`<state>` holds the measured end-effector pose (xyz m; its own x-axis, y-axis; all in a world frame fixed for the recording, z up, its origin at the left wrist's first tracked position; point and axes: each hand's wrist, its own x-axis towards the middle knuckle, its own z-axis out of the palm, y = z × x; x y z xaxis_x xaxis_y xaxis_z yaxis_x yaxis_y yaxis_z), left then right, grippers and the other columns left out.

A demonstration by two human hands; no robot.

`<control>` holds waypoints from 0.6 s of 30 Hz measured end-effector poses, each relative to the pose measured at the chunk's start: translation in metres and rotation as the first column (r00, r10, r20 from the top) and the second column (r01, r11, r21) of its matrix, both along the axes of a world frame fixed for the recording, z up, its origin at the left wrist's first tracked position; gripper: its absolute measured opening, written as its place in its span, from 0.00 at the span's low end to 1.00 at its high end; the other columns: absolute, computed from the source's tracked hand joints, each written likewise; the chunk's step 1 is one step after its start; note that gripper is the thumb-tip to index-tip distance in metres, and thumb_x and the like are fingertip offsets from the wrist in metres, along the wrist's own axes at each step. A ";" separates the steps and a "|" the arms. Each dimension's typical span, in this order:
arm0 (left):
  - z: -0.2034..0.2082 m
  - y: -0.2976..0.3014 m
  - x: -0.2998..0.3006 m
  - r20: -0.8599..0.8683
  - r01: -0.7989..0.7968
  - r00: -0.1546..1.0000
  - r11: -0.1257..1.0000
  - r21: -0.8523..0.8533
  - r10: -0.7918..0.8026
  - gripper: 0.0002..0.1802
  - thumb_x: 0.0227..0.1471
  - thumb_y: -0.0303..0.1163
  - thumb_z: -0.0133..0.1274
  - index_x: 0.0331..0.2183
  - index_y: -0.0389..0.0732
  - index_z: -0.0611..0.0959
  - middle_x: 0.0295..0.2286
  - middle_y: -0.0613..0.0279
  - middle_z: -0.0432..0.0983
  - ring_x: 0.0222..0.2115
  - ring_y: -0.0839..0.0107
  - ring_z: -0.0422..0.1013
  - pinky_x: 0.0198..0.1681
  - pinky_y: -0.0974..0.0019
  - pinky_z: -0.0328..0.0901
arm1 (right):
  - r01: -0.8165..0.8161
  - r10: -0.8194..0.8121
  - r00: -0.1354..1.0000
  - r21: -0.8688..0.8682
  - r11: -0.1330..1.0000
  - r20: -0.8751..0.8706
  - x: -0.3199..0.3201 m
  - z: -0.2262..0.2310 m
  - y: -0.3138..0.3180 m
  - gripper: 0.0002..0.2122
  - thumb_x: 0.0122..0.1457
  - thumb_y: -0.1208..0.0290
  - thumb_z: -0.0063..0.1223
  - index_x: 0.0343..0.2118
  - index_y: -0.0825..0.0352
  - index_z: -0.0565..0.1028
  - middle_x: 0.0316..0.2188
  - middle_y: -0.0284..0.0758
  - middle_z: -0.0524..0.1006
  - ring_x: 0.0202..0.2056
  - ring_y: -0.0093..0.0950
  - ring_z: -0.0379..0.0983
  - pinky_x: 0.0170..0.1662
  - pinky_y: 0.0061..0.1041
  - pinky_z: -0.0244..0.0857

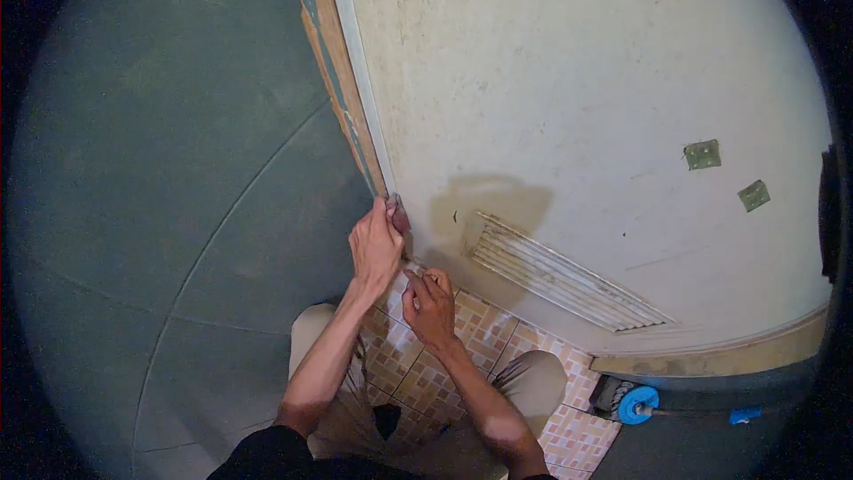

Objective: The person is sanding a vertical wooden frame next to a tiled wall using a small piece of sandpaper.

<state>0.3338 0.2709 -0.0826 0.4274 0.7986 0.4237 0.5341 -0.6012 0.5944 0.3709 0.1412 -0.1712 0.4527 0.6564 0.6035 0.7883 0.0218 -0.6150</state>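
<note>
My left hand [377, 244] is raised to the lower part of the wooden door frame [336, 62], where bare wood and strips of old grey-green paint show. Its fingers close around a small, flat, mauve-brown piece [399, 214], perhaps folded sandpaper or cloth, held against the meeting line of frame and door. Lower and to the right, my right hand [432, 309] hovers over the tiles with its fingers curled in; anything inside them is hidden. Beside both hands stands the off-white, smudged door [569, 80], with a slatted vent [569, 274] low in it.
A dark grey-green wall [178, 142] fills the left side. Patterned orange and white tiles [391, 351] lie beneath me, between my bent knees. At the lower right are a blue disc on a rod [638, 405] and a dark object. Two green patches [702, 155] mark the door.
</note>
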 end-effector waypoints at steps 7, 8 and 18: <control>0.005 -0.006 0.000 -0.146 -0.042 0.989 0.999 -0.015 0.039 0.05 0.55 0.28 0.46 0.31 0.36 0.74 0.26 0.41 0.76 0.28 0.43 0.73 0.29 0.47 0.66 | -0.003 0.003 1.000 -0.002 1.000 -0.018 0.000 0.000 0.002 0.13 0.46 0.82 0.53 0.37 0.72 0.77 0.27 0.42 0.75 0.37 0.39 0.69 0.41 0.35 0.65; 0.007 -0.007 0.001 -0.076 -0.033 0.997 0.999 -0.016 0.031 0.06 0.55 0.28 0.46 0.32 0.36 0.74 0.26 0.41 0.76 0.28 0.42 0.73 0.29 0.47 0.65 | -0.002 0.002 1.000 -0.002 1.000 -0.018 0.000 0.000 0.002 0.13 0.46 0.82 0.53 0.37 0.72 0.77 0.27 0.42 0.75 0.37 0.39 0.69 0.41 0.35 0.65; -0.002 0.006 -0.004 0.172 0.077 0.982 0.997 -0.004 -0.075 0.08 0.56 0.29 0.46 0.31 0.34 0.77 0.25 0.41 0.77 0.28 0.44 0.74 0.30 0.47 0.66 | 0.006 -0.006 1.000 0.030 1.000 -0.019 0.004 -0.002 0.004 0.12 0.44 0.82 0.54 0.36 0.72 0.77 0.26 0.42 0.73 0.38 0.39 0.68 0.42 0.34 0.66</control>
